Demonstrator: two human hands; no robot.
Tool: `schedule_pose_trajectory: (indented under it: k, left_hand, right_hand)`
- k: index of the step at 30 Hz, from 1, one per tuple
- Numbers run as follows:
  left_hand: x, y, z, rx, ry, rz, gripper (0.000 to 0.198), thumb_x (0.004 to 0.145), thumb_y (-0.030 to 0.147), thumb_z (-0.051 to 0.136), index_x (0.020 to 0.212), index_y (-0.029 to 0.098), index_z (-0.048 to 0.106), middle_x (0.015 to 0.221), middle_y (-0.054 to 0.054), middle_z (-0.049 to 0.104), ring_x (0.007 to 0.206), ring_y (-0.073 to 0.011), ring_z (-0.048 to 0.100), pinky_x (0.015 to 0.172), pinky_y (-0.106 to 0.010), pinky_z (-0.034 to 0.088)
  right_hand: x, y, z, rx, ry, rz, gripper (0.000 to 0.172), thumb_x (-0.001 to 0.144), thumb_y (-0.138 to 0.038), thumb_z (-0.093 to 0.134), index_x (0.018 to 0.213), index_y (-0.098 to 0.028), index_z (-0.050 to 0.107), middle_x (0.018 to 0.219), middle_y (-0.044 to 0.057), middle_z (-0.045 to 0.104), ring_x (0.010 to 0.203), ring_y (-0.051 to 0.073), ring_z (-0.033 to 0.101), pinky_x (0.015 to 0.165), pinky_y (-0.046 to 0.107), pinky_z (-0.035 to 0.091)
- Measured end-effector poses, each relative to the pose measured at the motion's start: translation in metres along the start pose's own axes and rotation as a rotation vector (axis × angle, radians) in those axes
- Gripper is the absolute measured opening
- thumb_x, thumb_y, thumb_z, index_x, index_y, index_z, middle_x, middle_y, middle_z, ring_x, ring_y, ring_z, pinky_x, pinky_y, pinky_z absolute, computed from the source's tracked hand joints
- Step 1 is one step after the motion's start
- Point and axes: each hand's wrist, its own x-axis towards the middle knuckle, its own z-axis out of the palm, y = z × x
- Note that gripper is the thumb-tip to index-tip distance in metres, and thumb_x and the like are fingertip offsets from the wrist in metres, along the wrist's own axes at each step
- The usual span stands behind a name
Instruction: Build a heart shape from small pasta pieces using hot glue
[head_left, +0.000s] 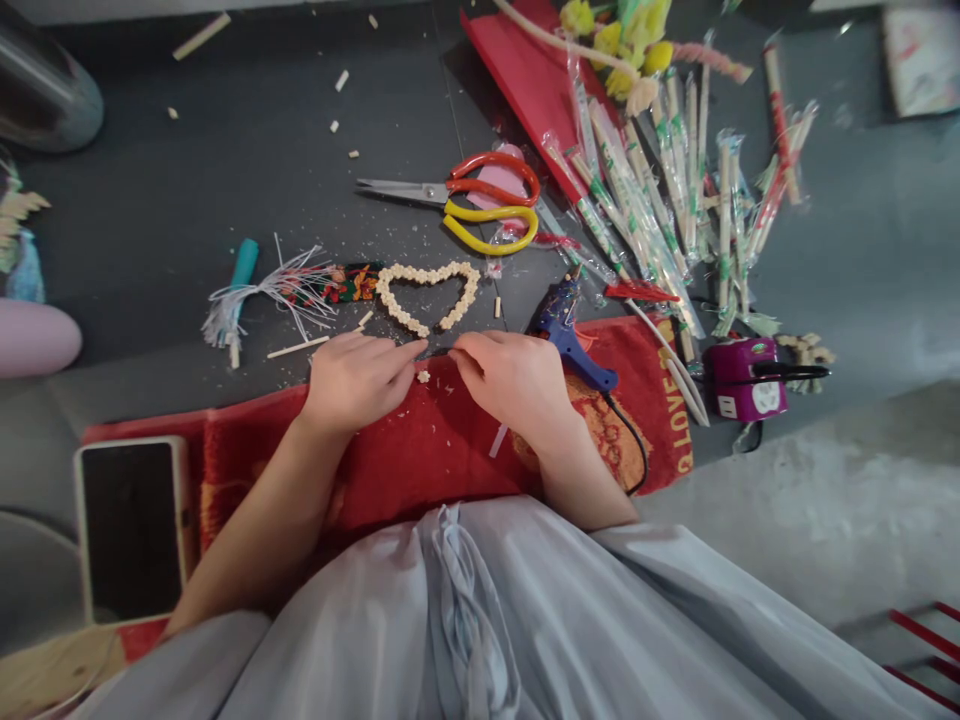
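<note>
A heart outline (388, 297) made of small cream-coloured pieces lies flat on the dark table, with a gap at its bottom point. Just below the gap, my left hand (360, 378) is closed, its index finger and thumb close together near the heart's left end. My right hand (517, 385) faces it, fingers curled and pressed together by the heart's right end. Anything between the fingertips is too small or hidden to make out. One loose flower-shaped piece (424, 377) rests on the red towel (420, 450) between my hands. Beside my right hand lies a blue glue gun (571, 345).
Scissors (450, 193) with red and yellow handles lie beyond the heart. Wrapped sticks (637, 200) spread to the right, near a purple power socket (746, 380). A teal-handled tool (244, 265), white fibres (289, 285) and a phone (131, 530) are at left. Scraps dot the table.
</note>
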Motion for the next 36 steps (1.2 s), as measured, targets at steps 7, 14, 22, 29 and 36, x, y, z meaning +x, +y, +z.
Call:
schedule_pose_trajectory:
  k: [7,14,22,29,36]
  left_hand:
    - [0.001,0.002,0.001,0.001,0.052,-0.015,0.031,0.093,0.018,0.051,0.090,0.025,0.080,0.073,0.000,0.080,0.061,-0.0176,0.074,0.059,-0.031,0.050]
    - [-0.002,0.001,0.003,0.042,-0.004,-0.019,0.032,0.094,0.021,0.049,0.092,0.028,0.080,0.078,0.002,0.082,0.066,-0.0179,0.076,0.061,-0.031,0.052]
    - [-0.002,0.001,0.002,0.026,0.004,-0.005,0.031,0.095,0.019,0.052,0.096,0.027,0.081,0.075,0.001,0.081,0.064,-0.0184,0.075,0.059,-0.032,0.050]
    - [-0.004,0.001,0.004,0.054,-0.030,0.008,0.034,0.097,0.021,0.051,0.102,0.031,0.083,0.070,0.001,0.078,0.062,-0.0181,0.072,0.059,-0.032,0.048]
    - [-0.002,0.000,0.002,0.065,0.023,0.062,0.034,0.097,0.022,0.051,0.102,0.029,0.084,0.066,0.002,0.076,0.059,-0.0173,0.070,0.058,-0.031,0.047]
  right_hand:
    - [0.005,0.000,0.006,0.059,0.052,0.069,0.025,0.101,-0.028,0.052,0.116,-0.022,0.071,0.088,0.003,0.081,0.081,0.018,0.074,0.061,0.029,0.031]
    - [0.009,0.001,0.011,0.063,0.019,0.046,0.043,0.105,-0.025,0.045,0.143,-0.032,0.065,0.110,0.002,0.083,0.090,0.017,0.075,0.064,0.028,0.039]
    - [0.013,0.003,0.015,0.102,0.052,0.044,0.042,0.106,-0.024,0.043,0.138,-0.031,0.069,0.113,0.002,0.082,0.094,0.018,0.075,0.067,0.028,0.041]
    - [0.012,0.004,0.015,0.103,0.057,0.049,0.039,0.106,-0.024,0.044,0.134,-0.030,0.071,0.111,0.002,0.083,0.092,0.018,0.075,0.066,0.028,0.040]
    - [0.013,0.004,0.016,0.099,0.045,0.051,0.039,0.106,-0.024,0.044,0.134,-0.030,0.071,0.113,0.001,0.083,0.094,0.018,0.076,0.066,0.028,0.040]
